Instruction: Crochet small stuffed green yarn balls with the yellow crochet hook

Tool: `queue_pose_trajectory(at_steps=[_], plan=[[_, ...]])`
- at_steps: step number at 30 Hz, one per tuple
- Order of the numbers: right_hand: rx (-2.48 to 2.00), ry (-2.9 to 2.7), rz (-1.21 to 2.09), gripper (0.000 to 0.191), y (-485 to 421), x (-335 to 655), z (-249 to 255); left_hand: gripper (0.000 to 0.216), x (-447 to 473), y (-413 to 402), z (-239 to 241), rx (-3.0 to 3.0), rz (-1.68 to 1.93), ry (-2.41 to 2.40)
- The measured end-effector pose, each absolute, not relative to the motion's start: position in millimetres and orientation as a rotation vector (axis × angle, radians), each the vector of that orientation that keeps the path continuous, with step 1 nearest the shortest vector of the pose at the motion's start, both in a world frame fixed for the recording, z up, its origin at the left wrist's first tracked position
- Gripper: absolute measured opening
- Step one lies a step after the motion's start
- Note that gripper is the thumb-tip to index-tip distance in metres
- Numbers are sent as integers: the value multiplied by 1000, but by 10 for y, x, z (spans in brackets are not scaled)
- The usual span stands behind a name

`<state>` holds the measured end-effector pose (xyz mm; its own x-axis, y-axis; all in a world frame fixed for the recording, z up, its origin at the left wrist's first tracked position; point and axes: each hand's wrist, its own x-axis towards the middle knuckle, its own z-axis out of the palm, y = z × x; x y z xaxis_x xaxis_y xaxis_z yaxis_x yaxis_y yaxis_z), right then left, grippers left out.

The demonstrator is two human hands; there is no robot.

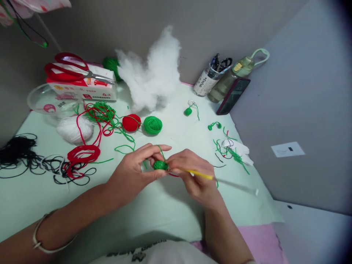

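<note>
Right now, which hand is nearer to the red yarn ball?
Left. The left hand is just below the red yarn ball in view; the right hand is farther, lower right.

left grip (pixel 134 165): green yarn piece (pixel 160 165) | right grip (pixel 202 187): yellow-grey tool (pixel 202 174) | white fluff (pixel 155 77) beyond

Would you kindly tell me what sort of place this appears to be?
Probably a partitioned desk for yarn craft: grey panels border it, and a red yarn ball and fluffy white fibre lie on top.
</note>
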<state>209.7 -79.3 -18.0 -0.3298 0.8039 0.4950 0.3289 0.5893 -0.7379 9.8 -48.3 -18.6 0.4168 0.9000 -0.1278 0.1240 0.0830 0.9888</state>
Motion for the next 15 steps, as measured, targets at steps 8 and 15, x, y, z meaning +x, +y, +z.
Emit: queue_pose_trajectory(at_steps=[8, 15], plan=[[-858, -1627, 493, 26, -811, 1936, -222, 49, 139, -522, -146, 963, 814, 868], [-1016, -1812, 203, 37, -920, 1923, -308, 41, 183, -649, -169, 958, 899, 956]])
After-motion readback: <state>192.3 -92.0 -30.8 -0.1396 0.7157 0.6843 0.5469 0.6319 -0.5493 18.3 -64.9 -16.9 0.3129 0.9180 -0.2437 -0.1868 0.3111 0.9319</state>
